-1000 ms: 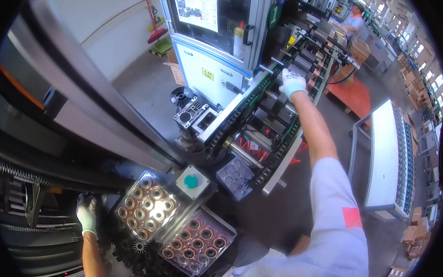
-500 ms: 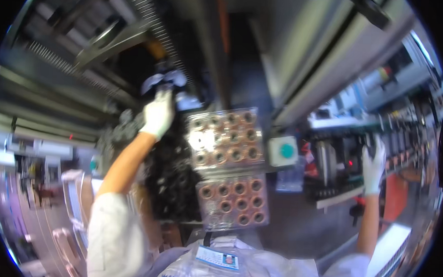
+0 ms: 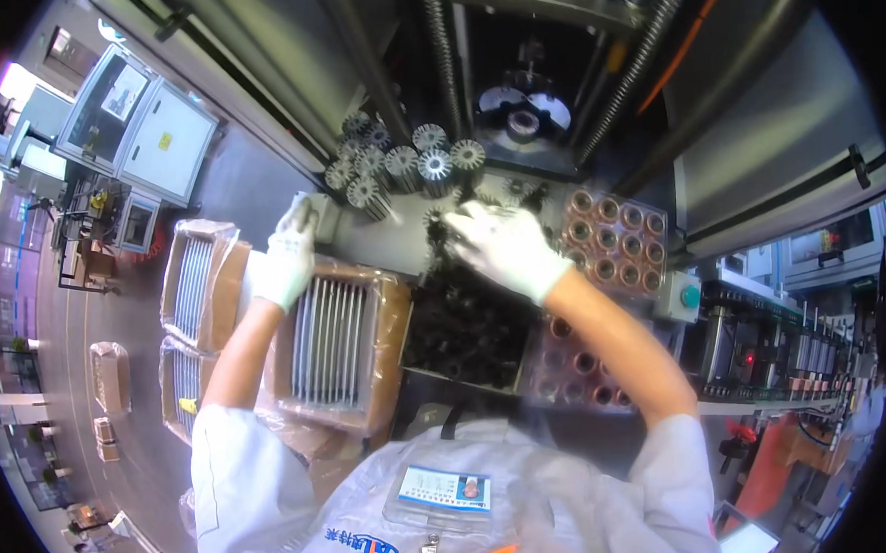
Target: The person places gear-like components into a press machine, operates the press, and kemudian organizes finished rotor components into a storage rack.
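Observation:
My left hand, in a white glove with greyed fingertips, reaches forward with fingers stretched out beside a small pale box; nothing shows in it. In a matching glove, my right hand is over the heap of black parts, fingers apart and pointing left. Its fingertips are close to a dark toothed piece; whether they touch it I cannot tell. Just beyond, slotted metal cores stand in a cluster. A press fixture at the back holds a ring-shaped part between two pale, curved plates.
Two clear trays of copper-wound rings, a far tray and a near tray, are partly behind my right forearm. A box with a green button stands right of them. Plastic-lined cartons of metal pieces sit at left. Upright columns flank the press.
The view has swung left. My left hand has left the press fixture for the pale box at left; my right hand has come from the machinery at right to the black parts.

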Motion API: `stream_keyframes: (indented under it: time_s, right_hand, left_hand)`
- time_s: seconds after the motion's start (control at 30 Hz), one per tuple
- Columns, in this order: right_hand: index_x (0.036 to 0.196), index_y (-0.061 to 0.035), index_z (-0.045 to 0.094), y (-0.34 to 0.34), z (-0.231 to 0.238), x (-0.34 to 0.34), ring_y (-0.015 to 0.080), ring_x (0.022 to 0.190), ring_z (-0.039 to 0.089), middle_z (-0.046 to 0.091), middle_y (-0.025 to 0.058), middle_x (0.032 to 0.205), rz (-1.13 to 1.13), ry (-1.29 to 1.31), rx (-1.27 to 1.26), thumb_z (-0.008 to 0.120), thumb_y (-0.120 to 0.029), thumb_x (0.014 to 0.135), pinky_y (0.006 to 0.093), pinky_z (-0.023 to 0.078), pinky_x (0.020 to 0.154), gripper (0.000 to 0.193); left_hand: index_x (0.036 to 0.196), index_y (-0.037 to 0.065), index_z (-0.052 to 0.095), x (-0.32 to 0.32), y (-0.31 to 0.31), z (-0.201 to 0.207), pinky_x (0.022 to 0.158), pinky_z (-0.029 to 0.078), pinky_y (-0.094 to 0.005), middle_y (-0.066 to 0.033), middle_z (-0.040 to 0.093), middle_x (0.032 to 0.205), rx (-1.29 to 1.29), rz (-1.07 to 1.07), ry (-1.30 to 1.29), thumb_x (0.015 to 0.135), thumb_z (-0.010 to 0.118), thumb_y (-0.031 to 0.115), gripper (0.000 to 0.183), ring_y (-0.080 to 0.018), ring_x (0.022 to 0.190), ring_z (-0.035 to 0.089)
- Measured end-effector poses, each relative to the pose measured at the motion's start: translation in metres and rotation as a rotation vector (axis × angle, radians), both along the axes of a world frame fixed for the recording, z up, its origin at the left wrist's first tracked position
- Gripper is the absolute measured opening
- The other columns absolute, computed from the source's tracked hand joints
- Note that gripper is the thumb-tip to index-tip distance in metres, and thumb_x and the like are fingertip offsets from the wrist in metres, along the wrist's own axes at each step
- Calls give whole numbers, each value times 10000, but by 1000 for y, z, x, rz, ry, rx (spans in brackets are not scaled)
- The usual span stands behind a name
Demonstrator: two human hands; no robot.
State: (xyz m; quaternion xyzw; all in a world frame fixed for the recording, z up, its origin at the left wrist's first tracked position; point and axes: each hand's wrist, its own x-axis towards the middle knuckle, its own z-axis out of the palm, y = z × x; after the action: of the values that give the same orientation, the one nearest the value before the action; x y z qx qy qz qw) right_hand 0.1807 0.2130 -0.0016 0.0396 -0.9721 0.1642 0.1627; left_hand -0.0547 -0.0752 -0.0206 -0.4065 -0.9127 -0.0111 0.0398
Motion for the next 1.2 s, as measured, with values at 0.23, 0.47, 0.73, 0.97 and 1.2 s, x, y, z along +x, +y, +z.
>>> stream_keyframes:
  time_s: [0.23,0.47,0.73,0.97,1.2]
  right_hand:
    - [845,-66,725,-20,-48,-87,329,751,699,708,161,834,50,-251,290,620,-191,809,449,525,637,167]
    - [1042,-73,707,-23,-36,-63,351,865,685,680,184,964,-81,-223,-29,575,-81,827,432,555,749,253]
    - [1088,-99,722,22,25,20,254,938,666,676,96,1010,-150,-16,-590,682,-135,869,354,527,828,226]
    - [1184,-16,700,76,72,15,67,897,619,718,31,1046,-350,204,-1027,688,-63,890,232,505,781,297]
    - [1184,14,687,141,73,-69,71,792,612,716,47,990,-398,433,-1196,631,-16,897,216,486,688,294]
  left_hand:
    - [1333,132,587,10,41,2,1085,392,-504,-156,548,1365,331,-236,109,865,678,174,478,-381,1264,509]
    - [1167,148,635,-7,60,-20,1105,374,-527,-101,580,1214,297,-360,129,715,783,160,475,-336,1208,523]
    - [945,107,659,-16,74,-12,1145,342,-537,-96,588,1257,338,-512,86,605,851,150,392,-323,1281,500]
    - [936,79,600,28,61,23,1023,422,-522,-115,613,1263,329,-410,0,648,847,107,381,-318,1204,564]
    - [894,15,567,57,83,70,943,521,-371,-193,600,1279,710,-333,-456,679,833,-18,343,-304,1141,622]
